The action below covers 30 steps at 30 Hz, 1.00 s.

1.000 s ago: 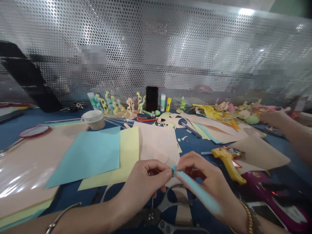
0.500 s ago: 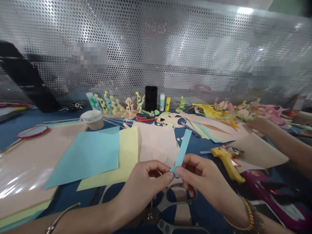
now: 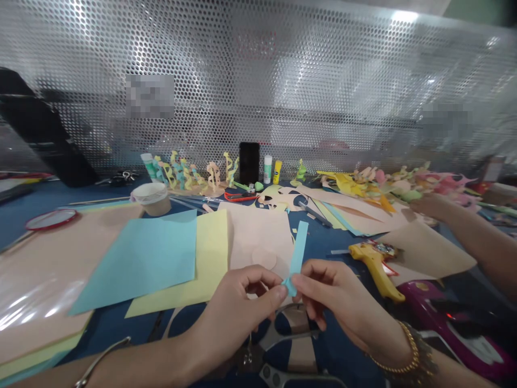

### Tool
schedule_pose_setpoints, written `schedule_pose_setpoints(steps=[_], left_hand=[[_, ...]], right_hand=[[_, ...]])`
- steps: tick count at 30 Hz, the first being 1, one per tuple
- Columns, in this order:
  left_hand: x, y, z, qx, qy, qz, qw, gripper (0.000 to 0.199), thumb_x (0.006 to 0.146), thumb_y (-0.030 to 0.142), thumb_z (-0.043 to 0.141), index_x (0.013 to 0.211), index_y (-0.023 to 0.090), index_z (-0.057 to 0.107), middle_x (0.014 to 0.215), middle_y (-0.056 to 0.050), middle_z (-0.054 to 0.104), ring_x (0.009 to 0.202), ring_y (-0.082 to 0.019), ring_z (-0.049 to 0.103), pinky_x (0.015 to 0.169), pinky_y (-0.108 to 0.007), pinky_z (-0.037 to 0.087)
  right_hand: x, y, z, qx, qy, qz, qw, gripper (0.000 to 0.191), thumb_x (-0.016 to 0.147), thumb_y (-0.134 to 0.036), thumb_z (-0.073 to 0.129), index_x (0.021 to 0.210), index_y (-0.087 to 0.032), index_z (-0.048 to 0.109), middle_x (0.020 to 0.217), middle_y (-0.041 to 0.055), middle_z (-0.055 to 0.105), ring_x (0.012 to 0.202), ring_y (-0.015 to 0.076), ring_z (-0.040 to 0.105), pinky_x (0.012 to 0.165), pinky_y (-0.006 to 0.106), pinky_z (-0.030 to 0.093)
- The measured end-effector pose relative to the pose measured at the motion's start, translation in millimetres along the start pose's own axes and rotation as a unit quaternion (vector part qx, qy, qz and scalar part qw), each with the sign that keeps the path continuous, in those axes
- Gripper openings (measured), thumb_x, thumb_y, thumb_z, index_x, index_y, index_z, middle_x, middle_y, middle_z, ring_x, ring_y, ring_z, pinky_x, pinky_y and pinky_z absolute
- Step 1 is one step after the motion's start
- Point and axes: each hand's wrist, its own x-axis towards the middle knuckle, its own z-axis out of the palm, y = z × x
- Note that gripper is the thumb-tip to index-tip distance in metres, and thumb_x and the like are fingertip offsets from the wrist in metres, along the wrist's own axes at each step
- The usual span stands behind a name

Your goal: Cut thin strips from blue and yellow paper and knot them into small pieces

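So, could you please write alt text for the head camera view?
The person's left hand and right hand pinch a narrow light blue paper strip, folded at its lower end, above scissors. Blue paper, yellow paper and peach paper lie on a blue table.

On the desk (image 3: 36, 202), a light blue paper sheet (image 3: 135, 261) is laid over a pale yellow sheet (image 3: 208, 256). A yellow glue gun (image 3: 374, 269) is placed at right, and a black phone (image 3: 249, 163) is stood upright near a perforated metal screen (image 3: 283, 81), beside folded paper figures (image 3: 181, 172).

light blue paper strip (image 3: 298, 253), silver perforated screen (image 3: 258, 70)
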Motion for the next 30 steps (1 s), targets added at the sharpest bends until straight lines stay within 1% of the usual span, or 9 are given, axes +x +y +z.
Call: schedule_pose_setpoints(steps=[3,7,10,15,17,21,26,28,30], left_hand=[[-2,-1,1.2,-0.001,0.014,0.014,1.0,0.018,0.076,0.036,0.066,0.077,0.018,0.067,0.064,0.002,0.058,0.053,-0.01,0.048,0.045,-0.017,0.036],[-1,0,1.7,-0.012,0.001,-0.007,1.0,0.021,0.077,0.036,0.063,0.071,0.016,0.065,0.057,0.003,0.055,0.047,-0.008,0.043,0.042,-0.017,0.035],[1,2,1.5,-0.018,-0.01,-0.019,1.0,0.022,0.079,0.036,0.06,0.074,0.015,0.066,0.055,0.004,0.053,0.045,-0.008,0.042,0.041,-0.017,0.034],[1,2,1.6,-0.017,-0.011,-0.022,1.0,0.023,0.079,0.037,0.06,0.073,0.015,0.066,0.054,0.004,0.053,0.042,-0.007,0.04,0.04,-0.016,0.033],[1,2,1.6,-0.018,-0.011,-0.023,1.0,0.024,0.079,0.038,0.06,0.073,0.015,0.066,0.054,0.004,0.053,0.043,-0.007,0.041,0.04,-0.017,0.033],[0,-2,1.2,-0.014,-0.011,-0.022,1.0,0.023,0.079,0.038,0.061,0.074,0.015,0.065,0.054,0.004,0.052,0.043,-0.007,0.041,0.04,-0.017,0.034],[1,-8,0.4,-0.007,0.002,0.03,1.0,0.02,0.079,0.037,0.063,0.076,0.018,0.065,0.065,0.001,0.059,0.055,-0.011,0.051,0.045,-0.017,0.039],[1,-8,0.3,-0.006,0.011,0.038,0.999,0.017,0.079,0.036,0.064,0.076,0.019,0.066,0.066,0.001,0.061,0.055,-0.011,0.053,0.045,-0.017,0.039],[0,-8,0.7,-0.021,0.005,0.035,0.999,0.016,0.079,0.035,0.064,0.079,0.019,0.066,0.067,0.001,0.063,0.054,-0.01,0.053,0.045,-0.017,0.04]], right_hand=[[0,0,1,-0.02,0.006,-0.016,1.0,0.032,0.075,-0.042,0.068,0.061,-0.016,0.055,0.044,-0.0063,0.05,0.037,0.0056,0.044,0.035,0.016,0.039],[-2,-2,1,-0.026,-0.005,-0.011,1.0,0.034,0.078,-0.045,0.063,0.062,-0.016,0.057,0.045,-0.0052,0.051,0.036,0.0059,0.043,0.034,0.016,0.038],[-3,-3,1,-0.015,-0.005,-0.002,1.0,0.037,0.08,-0.048,0.059,0.062,-0.016,0.058,0.043,-0.0042,0.051,0.035,0.0061,0.043,0.034,0.016,0.037],[-1,-4,1,-0.012,-0.002,0.005,1.0,0.03,0.071,-0.043,0.07,0.065,-0.015,0.061,0.047,-0.004,0.053,0.036,0.0061,0.045,0.033,0.016,0.038],[0,-4,1,-0.006,-0.004,0.007,1.0,0.029,0.071,-0.041,0.071,0.064,-0.015,0.061,0.048,-0.0042,0.053,0.036,0.0057,0.045,0.033,0.015,0.039],[-1,-5,2,0.036,-0.015,0.024,0.999,0.029,0.069,-0.04,0.073,0.062,-0.014,0.061,0.048,-0.0041,0.054,0.036,0.0051,0.046,0.032,0.013,0.038],[-1,-6,2,0.11,-0.053,0.053,0.991,0.026,0.069,-0.037,0.074,0.064,-0.014,0.062,0.05,-0.0039,0.055,0.037,0.0041,0.044,0.032,0.012,0.039],[-1,-5,1,0.134,-0.064,0.061,0.987,0.025,0.069,-0.035,0.074,0.065,-0.014,0.062,0.051,-0.0034,0.056,0.037,0.0038,0.043,0.032,0.012,0.039],[-1,-4,1,0.149,-0.071,0.068,0.984,0.025,0.069,-0.035,0.074,0.065,-0.014,0.062,0.051,-0.0033,0.056,0.037,0.0038,0.042,0.032,0.012,0.04]])
